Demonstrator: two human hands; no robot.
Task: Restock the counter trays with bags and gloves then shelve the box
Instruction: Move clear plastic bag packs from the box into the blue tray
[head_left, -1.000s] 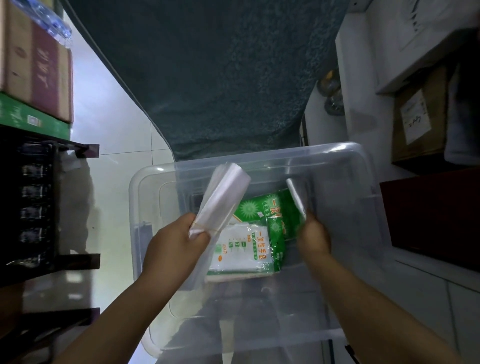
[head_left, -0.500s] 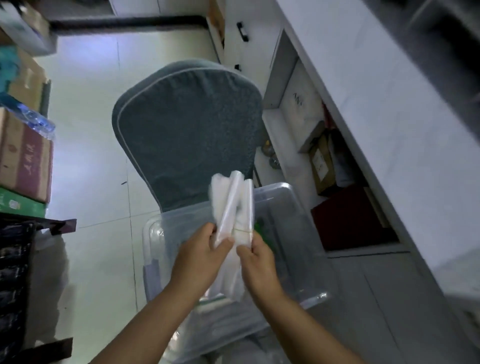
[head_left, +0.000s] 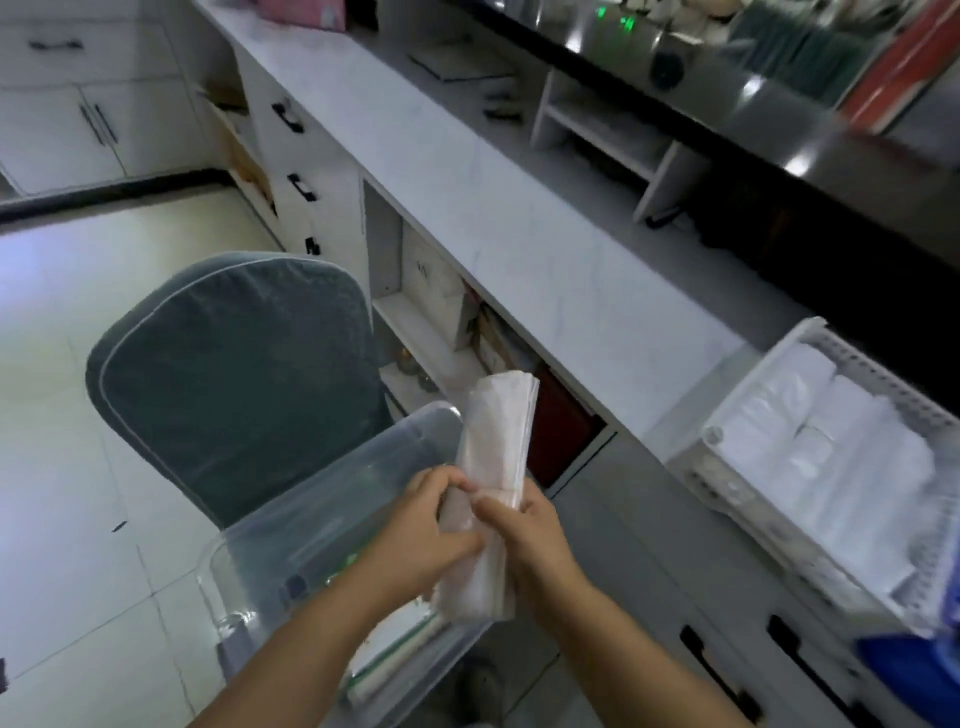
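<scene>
A folded bundle of clear plastic bags (head_left: 500, 436) stands upright between my hands, above the right side of the clear plastic box (head_left: 291, 525). My left hand (head_left: 421, 530) grips its lower left side. My right hand (head_left: 530, 540) holds its right edge, thumb pressed on the front. The box rests on the seat of a grey-green chair (head_left: 234, 374); a green-printed packet (head_left: 395, 649) lies inside it. On the counter to the right sits a white slotted tray (head_left: 883, 384) filled with white folded bags (head_left: 831, 447).
A pale marble counter (head_left: 519, 218) runs diagonally from top left to the right. Below it are open cubbies with boxes (head_left: 441, 306) and drawers with black handles (head_left: 711, 670). A raised dark steel ledge (head_left: 779, 104) lies behind. Tiled floor (head_left: 67, 467) spreads left.
My view has swung up and right from the box to the counter and tray. Both hands brought their bag bundles together into one and lifted it above the box.
</scene>
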